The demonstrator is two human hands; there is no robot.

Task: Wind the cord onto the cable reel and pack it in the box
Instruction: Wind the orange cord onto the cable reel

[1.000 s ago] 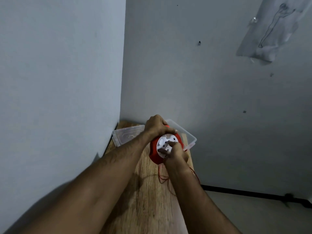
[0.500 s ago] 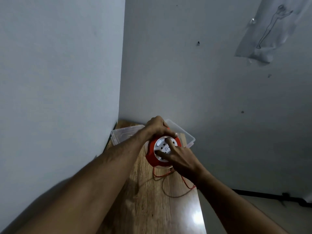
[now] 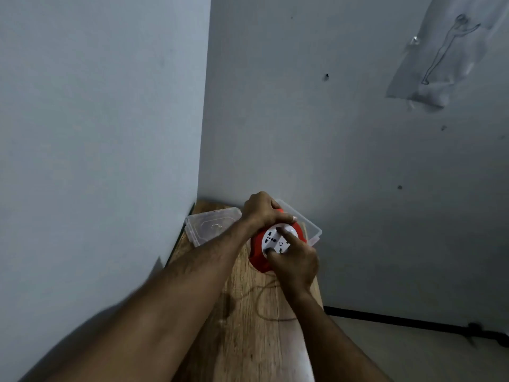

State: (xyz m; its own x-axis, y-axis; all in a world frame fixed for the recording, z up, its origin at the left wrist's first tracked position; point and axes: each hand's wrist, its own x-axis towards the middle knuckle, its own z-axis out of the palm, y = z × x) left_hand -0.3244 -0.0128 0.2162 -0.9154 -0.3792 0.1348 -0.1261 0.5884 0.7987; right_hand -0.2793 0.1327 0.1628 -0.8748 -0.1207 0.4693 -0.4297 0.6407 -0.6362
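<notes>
The red cable reel (image 3: 257, 256) with a white socket face (image 3: 272, 239) is held above the narrow wooden table (image 3: 248, 340). My left hand (image 3: 260, 209) grips its far rim from above. My right hand (image 3: 296, 260) presses thumb and forefinger on the white face. A thin loop of red cord (image 3: 261, 304) trails from the reel onto the table near my right wrist. Behind the reel, the clear plastic box (image 3: 314, 232) lies partly hidden by my hands.
A clear plastic lid (image 3: 210, 226) lies at the table's far left corner. Grey walls close in on the left and behind. The table's right edge drops to a pale floor with a black baseboard strip (image 3: 399, 322).
My right hand has kept turning on the reel's white face, shifting round its lower right side. The loose cord loop on the table has changed shape.
</notes>
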